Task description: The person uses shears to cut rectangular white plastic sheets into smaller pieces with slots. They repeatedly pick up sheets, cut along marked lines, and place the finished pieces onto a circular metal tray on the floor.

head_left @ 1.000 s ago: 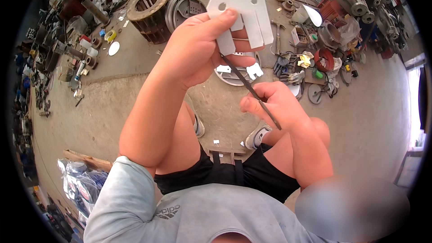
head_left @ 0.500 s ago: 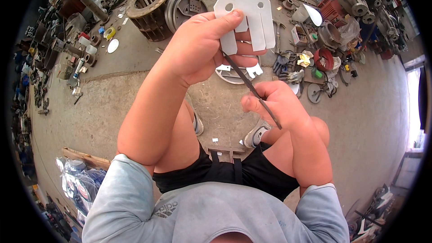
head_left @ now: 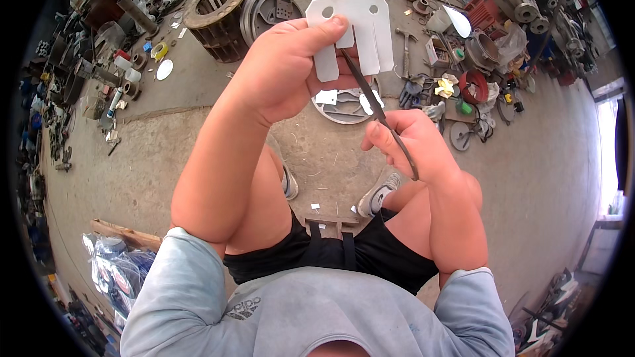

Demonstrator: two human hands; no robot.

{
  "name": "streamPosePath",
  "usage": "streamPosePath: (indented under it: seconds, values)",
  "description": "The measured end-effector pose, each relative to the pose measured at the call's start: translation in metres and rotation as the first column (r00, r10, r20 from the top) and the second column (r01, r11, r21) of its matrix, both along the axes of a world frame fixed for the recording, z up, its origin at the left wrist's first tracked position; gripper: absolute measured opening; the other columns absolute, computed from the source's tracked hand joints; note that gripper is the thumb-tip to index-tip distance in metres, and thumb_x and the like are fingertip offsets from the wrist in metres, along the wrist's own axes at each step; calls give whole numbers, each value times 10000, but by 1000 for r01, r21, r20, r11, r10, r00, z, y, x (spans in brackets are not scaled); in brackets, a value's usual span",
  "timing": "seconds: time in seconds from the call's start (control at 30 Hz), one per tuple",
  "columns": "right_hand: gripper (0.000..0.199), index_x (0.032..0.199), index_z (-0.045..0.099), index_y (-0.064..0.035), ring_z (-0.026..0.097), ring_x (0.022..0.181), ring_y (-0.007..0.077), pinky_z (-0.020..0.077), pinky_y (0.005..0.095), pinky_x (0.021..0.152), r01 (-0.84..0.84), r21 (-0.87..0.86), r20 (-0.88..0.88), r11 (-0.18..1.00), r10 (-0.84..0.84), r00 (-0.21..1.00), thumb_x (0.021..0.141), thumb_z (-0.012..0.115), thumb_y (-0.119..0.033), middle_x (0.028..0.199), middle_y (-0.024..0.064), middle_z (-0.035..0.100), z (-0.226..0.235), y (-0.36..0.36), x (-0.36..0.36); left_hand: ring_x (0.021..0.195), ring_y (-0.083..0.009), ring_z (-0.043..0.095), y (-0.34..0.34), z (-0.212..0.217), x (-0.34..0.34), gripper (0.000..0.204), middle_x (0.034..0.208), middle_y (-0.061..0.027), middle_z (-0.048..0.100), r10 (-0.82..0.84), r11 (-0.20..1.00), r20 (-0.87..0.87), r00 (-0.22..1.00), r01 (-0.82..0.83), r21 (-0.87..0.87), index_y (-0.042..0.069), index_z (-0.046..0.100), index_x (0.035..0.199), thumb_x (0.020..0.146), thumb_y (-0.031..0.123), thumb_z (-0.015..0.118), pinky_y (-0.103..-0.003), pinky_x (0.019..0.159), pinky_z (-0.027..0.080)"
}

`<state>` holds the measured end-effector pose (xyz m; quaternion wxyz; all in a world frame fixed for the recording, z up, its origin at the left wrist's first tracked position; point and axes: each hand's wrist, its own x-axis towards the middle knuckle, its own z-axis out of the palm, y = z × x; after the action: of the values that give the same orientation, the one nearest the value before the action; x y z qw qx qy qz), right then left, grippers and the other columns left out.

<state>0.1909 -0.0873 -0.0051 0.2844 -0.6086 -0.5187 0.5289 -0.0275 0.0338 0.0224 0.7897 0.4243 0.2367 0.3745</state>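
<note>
My left hand (head_left: pixel 286 66) holds up a white flat sheet (head_left: pixel 360 20) with two round holes and slits cut into its lower edge, thumb pressed on its front. My right hand (head_left: pixel 413 142) grips dark metal scissors (head_left: pixel 377 109), whose blades reach up into a slit of the sheet. Both hands are raised above my knees, over a concrete floor.
Below the sheet lies a round metal plate (head_left: pixel 347 106) with white offcuts on it. Motor housings (head_left: pixel 215 16), a hammer (head_left: pixel 405 46), a red coil (head_left: pixel 473 86) and many metal parts crowd the far floor. A wrapped bundle (head_left: pixel 116 268) lies at lower left. My shoes (head_left: pixel 377 192) rest on the concrete.
The scissors have pushed further up into the sheet's slit. Both hands and the sheet have shifted slightly in the picture.
</note>
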Motion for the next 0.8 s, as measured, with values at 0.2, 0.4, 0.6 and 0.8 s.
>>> streamPosePath:
  seconds: [0.2,0.4,0.6,0.8]
  values:
    - [654,855,786,-9,471,613,75,374,285,573,3,2,-26,1000,-3,1000,938,774,-658,636,-39,556,1,1,0,1071,-325,761,-2,-2,4,394,1152,-213,756,-10,1000,0,1000,10,-21,-81,661,1282,1129,273,579,-494,979,644]
    - [621,847,782,-9,462,598,68,362,282,556,3,37,-25,999,-2,1000,929,801,-624,631,-43,553,2,-1,0,1067,-324,763,-3,-1,4,386,1151,-211,757,-29,1000,-20,999,29,2,-71,661,1288,1131,272,576,-492,976,646]
    - [538,856,762,-26,444,526,45,346,258,497,-28,-32,-62,999,26,998,955,811,-552,636,-56,543,10,-2,3,1078,-337,760,-2,-1,3,392,1186,-225,747,-41,999,-13,999,41,0,-77,643,1313,1137,263,558,-497,981,645]
    - [619,855,776,7,485,603,66,377,287,550,-1,-73,24,997,3,1000,919,810,-608,635,-42,565,3,0,5,1159,-386,741,4,3,-2,427,1270,-245,723,63,998,67,996,-63,-6,-108,584,1370,1147,250,517,-539,1015,633]
